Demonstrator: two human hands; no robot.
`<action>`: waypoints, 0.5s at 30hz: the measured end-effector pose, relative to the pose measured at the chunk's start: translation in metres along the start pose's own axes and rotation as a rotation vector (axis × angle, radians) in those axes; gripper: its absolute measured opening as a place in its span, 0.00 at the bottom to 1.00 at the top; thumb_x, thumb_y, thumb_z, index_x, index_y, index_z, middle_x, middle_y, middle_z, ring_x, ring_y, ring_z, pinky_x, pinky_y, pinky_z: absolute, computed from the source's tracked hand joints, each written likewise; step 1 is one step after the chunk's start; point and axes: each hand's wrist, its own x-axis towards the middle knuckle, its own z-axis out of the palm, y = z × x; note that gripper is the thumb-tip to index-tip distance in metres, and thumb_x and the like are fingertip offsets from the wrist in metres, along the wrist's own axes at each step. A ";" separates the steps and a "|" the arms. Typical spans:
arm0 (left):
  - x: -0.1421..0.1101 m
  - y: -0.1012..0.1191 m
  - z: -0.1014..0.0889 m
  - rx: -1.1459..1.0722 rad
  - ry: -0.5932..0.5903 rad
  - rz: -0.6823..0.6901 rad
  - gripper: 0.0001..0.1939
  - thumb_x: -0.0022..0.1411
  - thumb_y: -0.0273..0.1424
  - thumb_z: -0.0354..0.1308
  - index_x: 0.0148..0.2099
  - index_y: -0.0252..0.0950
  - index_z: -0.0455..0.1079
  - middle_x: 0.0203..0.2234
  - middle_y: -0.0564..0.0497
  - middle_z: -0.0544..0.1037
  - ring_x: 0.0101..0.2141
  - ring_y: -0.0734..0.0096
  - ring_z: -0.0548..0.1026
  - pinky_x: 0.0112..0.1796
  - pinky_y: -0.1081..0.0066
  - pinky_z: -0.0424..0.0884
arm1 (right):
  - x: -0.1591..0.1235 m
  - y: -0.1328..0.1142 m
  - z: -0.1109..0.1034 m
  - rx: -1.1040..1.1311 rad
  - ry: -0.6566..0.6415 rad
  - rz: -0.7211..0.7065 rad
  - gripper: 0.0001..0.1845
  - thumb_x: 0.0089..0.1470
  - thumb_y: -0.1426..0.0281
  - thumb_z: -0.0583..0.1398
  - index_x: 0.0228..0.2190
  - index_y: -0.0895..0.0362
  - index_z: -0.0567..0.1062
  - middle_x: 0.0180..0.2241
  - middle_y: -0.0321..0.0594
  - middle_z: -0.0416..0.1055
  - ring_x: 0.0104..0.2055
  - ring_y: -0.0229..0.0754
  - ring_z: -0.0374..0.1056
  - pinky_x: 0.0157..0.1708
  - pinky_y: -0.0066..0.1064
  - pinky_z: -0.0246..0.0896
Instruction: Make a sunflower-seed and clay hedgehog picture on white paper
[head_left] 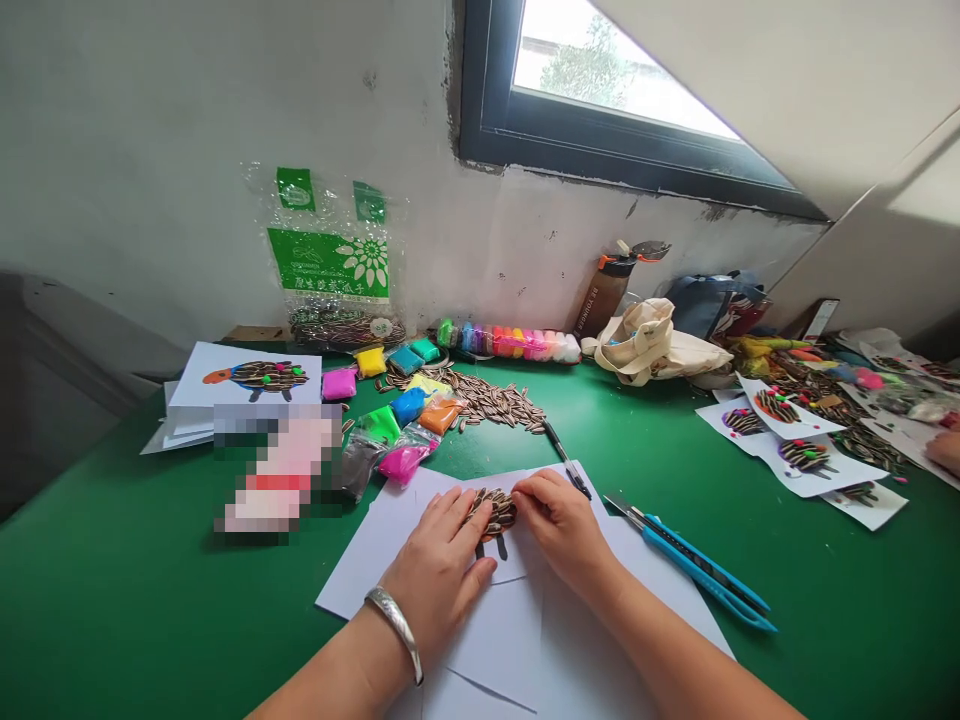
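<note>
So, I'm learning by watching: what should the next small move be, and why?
Probably a light press with the right hand at the right edge of the seed cluster: its thumb and forefinger are pinched there, though whether they hold a seed is hidden. The left hand, lying on the paper with fingers over the cluster's left side, could steady it.

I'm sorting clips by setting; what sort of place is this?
Probably an indoor craft workspace. The green table holds a heap of seeds and packets of bright, clay-like material, and a seed picture lies partly under the left hand.
</note>
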 end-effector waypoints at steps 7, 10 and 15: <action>-0.001 -0.011 -0.013 -0.112 0.126 -0.083 0.20 0.64 0.34 0.49 0.55 0.32 0.66 0.52 0.41 0.72 0.52 0.60 0.70 0.51 0.62 0.69 | 0.007 0.014 -0.002 0.105 0.085 0.126 0.12 0.56 0.66 0.54 0.29 0.57 0.75 0.27 0.38 0.72 0.30 0.40 0.66 0.31 0.28 0.58; 0.000 -0.018 -0.020 -0.162 0.201 -0.094 0.17 0.65 0.31 0.46 0.51 0.33 0.70 0.46 0.45 0.76 0.48 0.64 0.73 0.49 0.65 0.70 | 0.008 0.014 -0.002 0.102 0.072 0.129 0.13 0.56 0.65 0.54 0.28 0.57 0.76 0.27 0.37 0.73 0.30 0.39 0.66 0.31 0.27 0.58; 0.000 -0.026 -0.030 -0.166 0.246 -0.133 0.17 0.64 0.29 0.45 0.47 0.35 0.73 0.40 0.48 0.80 0.41 0.67 0.77 0.43 0.69 0.74 | 0.008 0.011 -0.004 0.091 0.062 0.117 0.13 0.54 0.65 0.54 0.26 0.57 0.76 0.26 0.37 0.72 0.29 0.39 0.65 0.29 0.27 0.57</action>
